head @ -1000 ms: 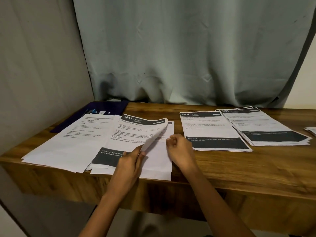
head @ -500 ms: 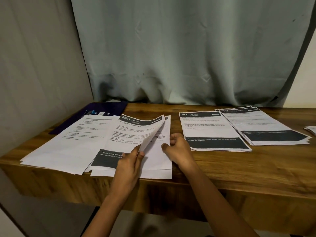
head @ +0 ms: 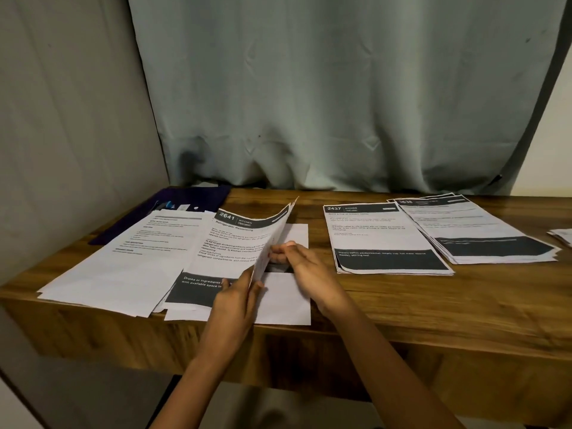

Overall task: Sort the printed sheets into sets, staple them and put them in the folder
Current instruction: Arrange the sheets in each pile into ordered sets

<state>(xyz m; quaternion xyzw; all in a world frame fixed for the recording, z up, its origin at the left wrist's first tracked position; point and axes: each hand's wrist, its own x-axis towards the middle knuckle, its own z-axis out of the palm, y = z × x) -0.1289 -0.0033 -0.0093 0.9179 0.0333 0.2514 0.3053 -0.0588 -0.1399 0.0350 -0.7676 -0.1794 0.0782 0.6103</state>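
A printed sheet headed 2641 (head: 235, 243) tops a small pile at the desk's front middle. My left hand (head: 238, 295) pinches its lower right edge and lifts that side up, curling the page. Under the raised page my right hand (head: 297, 258) reaches in, fingertips on the sheets beneath (head: 288, 301). Another white pile (head: 130, 261) lies to the left. Right of my hands sit a pile headed 2437 (head: 383, 236) and a fanned pile headed 3638 (head: 470, 230). A dark purple folder (head: 198, 195) lies at the back left, partly under the papers.
The wooden desk (head: 433, 305) ends in a front edge just below my wrists. A grey wall closes the left side and a grey-green curtain (head: 340, 103) hangs behind. A few more sheets (head: 561, 235) peek in at the far right edge.
The right side of the 2641 sheet has risen higher and curled more. My right hand has slid left, further under the lifted page.
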